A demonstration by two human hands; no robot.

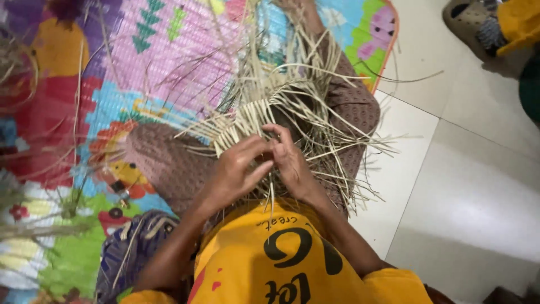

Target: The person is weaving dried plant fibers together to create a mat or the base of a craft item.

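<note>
The woven straw piece (253, 121) is a small, half-made mat of pale, flat strips, plaited close together in its middle and loose at all its edges. We see only one such piece; the free strips are too many and too tangled for us to count. It lies on the lap of the person, over the brown patterned trousers (169, 163), just above the two hands. Its woven band runs from lower left to upper right, and the loose ends spread out like a fan, mostly up and to the right.

From the left, we see first the colourful play mat (73, 84) on the floor, with some thin strips lying on it. Then comes the left hand (239, 169), its fingers bent and closed on some strips at the near edge of the weave. The right hand (292, 160) touches it, also closed narrow, pinching strips. Below them is the yellow shirt (281, 264). At the right is the pale tiled floor (467, 186).
</note>
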